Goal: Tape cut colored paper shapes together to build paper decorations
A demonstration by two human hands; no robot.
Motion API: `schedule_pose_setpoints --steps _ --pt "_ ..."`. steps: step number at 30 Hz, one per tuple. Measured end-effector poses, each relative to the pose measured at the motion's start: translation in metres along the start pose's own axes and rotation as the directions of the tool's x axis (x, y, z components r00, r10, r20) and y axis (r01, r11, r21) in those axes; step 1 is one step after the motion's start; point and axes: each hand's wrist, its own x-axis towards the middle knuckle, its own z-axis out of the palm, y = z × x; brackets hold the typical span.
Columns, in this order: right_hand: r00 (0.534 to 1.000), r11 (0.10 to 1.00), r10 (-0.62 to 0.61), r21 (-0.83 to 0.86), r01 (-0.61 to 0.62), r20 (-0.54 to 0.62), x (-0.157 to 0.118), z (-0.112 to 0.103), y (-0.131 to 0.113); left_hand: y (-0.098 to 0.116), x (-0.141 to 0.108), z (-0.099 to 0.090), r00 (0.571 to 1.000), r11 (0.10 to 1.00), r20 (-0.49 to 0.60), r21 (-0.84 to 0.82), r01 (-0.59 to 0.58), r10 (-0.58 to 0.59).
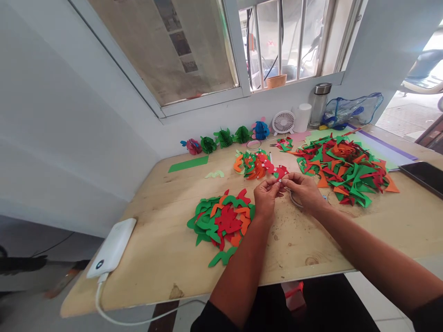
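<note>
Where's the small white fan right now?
Head view, right of centre: the white fan stands at the back of the wooden table, between the blue paper ball and the white cylinder.

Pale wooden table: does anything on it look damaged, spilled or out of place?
Yes: a brown blemish mars the pale wooden table near its front edge; stain or damage, I can't tell. A pale green wavy paper cutout lies alone, outside any pile.

- We see a worktop of knotty wood.
- We find the cut pieces matt, like paper.
- We see the bottle cap in shiny metal.
- We find the phone glossy.
</note>
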Motion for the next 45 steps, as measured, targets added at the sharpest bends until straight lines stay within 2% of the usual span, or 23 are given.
schedule_pose_setpoints --steps 17,33,45 --pt "0.999 0.996 -0.026 -0.09 0.022 -0.043 0.004 -0.001 0.008 0.003 -0.002 0.003 1.0 1.0 0.02 -0.005 0.012 -0.012" --pt "0.998 0.999 -0.008 -0.037 0.006 -0.059 0.003 0.0 0.01 0.003 -0.003 0.003 0.999 1.0 0.044 -0.021 0.006 -0.005" --pt "0.998 0.995 -0.039 -0.093 0.034 -0.057 0.003 0.0 0.01 0.002 -0.003 0.001 0.998 1.0 0.057 -0.018 0.002 -0.001"
